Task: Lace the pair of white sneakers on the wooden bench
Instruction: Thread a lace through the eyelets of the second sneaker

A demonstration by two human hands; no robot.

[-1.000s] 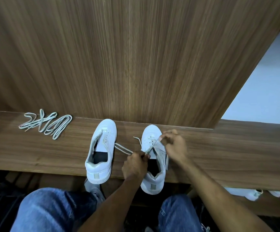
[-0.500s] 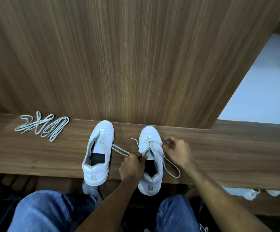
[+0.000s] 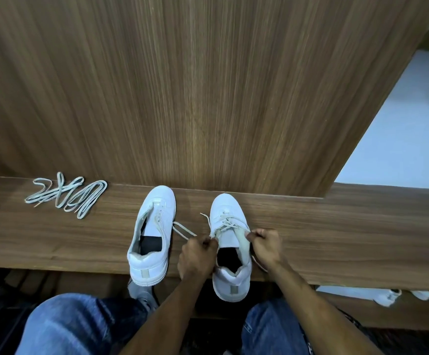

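**Both hands pinching the lace at the right shoe**

Since half a second ago the right hand [image 3: 264, 245] has pulled in from the side and now sits against the right shoe [image 3: 230, 242], level with the left hand [image 3: 198, 254]. The lace loop that lay on the bench [image 3: 349, 234] beside it is mostly drawn in. Both hands are closed, fingers curled, each pinching a stretch of the lace [image 3: 227, 222] at either side of the tongue. Forearms reach in from the bottom of the frame.

Two white shoes, toes toward the wood panel [image 3: 195, 85], heels over the bench's front edge. The right one is partly laced. The left shoe [image 3: 154, 231] is unlaced. One spare lace [image 3: 66, 196] lies bunched at far left. Two denim knees are in view below.
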